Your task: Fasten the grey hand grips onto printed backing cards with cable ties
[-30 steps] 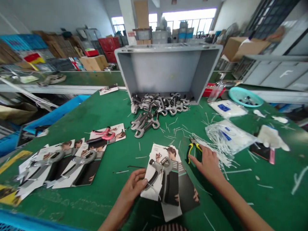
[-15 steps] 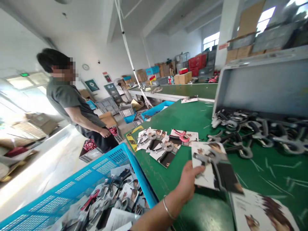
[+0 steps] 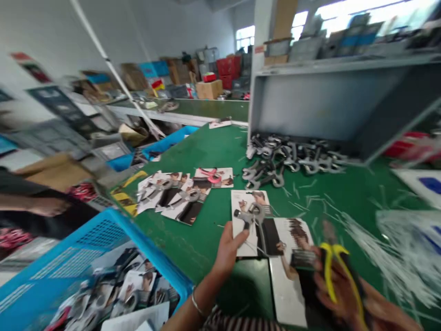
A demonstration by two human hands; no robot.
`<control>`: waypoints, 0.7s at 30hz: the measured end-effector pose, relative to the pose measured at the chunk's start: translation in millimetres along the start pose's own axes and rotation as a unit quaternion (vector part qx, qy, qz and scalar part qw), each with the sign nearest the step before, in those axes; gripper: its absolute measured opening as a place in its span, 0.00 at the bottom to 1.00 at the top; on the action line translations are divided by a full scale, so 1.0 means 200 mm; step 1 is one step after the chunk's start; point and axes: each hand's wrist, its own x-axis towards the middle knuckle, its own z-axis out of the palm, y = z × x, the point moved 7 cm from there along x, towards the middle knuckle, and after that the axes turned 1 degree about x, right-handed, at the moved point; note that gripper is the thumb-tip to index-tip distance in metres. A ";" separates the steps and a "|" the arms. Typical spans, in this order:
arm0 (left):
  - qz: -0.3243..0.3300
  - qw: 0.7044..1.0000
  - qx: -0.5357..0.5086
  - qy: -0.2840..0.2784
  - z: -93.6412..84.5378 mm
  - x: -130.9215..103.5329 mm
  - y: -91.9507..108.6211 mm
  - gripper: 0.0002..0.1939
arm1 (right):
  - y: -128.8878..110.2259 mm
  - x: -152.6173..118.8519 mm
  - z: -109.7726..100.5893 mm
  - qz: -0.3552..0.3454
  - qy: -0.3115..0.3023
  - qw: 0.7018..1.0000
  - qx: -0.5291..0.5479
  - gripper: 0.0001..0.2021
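My left hand [image 3: 225,248] grips the lower left edge of a printed backing card [image 3: 268,248], thumb on its front. A grey pet nail clipper [image 3: 257,214] lies on that card with thin white ties at it. My right hand [image 3: 339,289], blurred by motion, is wrapped round yellow-handled cutting pliers [image 3: 329,271], tips pointing up and away. Between the hands lie more printed cards [image 3: 287,294], partly under the held one. Ahead, cards with clippers [image 3: 188,197] overlap on the green table [image 3: 210,151], one clipper being pink.
A blue crate [image 3: 113,225] of carded clippers stands at the left. Loose grey clippers [image 3: 292,156] spill from a tipped grey bin [image 3: 306,101] at the back. White plastic ties [image 3: 372,243] lie scattered on the right. A person's hand [image 3: 44,205] shows at the left edge.
The view has swung right. My right hand has come into view with the pliers. My left hand still holds the carded clipper, now above the other cards.
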 end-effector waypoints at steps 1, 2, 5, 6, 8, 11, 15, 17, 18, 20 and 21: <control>0.001 1.000 0.016 -0.019 0.03 0.01 0.00 0.19 | 0.02 -0.03 0.01 0.008 0.014 1.000 0.012 0.24; 0.001 0.999 0.030 -0.036 0.05 0.01 0.00 0.19 | 0.04 -0.05 0.02 0.015 0.022 1.000 0.008 0.25; -0.001 0.996 0.063 -0.060 0.09 0.01 -0.01 0.19 | 0.02 0.00 0.07 -0.001 0.041 0.987 -0.153 0.22; -0.005 0.996 0.070 -0.061 0.09 0.00 -0.01 0.19 | -0.02 0.02 0.07 -0.034 0.050 0.966 -0.251 0.21; -0.010 0.994 0.081 -0.066 0.11 -0.02 -0.02 0.19 | -0.13 0.05 0.08 -0.126 0.068 0.879 -0.455 0.20; -0.021 0.991 0.098 -0.088 0.14 -0.04 -0.03 0.21 | -0.23 0.06 0.09 -0.225 0.075 0.723 -0.649 0.24; -0.042 0.986 0.111 -0.115 0.19 -0.06 -0.04 0.21 | -0.24 0.08 0.07 -0.251 0.076 0.654 -0.710 0.28; -0.047 0.985 0.114 -0.119 0.20 -0.06 -0.05 0.20 | -0.23 0.09 0.07 -0.255 0.092 0.651 -0.709 0.28; -0.048 0.985 0.114 -0.120 0.21 -0.06 -0.05 0.20 | -0.22 0.09 0.06 -0.256 0.101 0.652 -0.707 0.28; -0.051 0.984 0.116 -0.121 0.22 -0.06 -0.06 0.21 | -0.21 0.09 0.06 -0.257 0.110 0.653 -0.704 0.28; -0.052 0.984 0.119 -0.122 0.22 -0.06 -0.06 0.21 | -0.20 0.10 0.06 -0.256 0.111 0.653 -0.704 0.27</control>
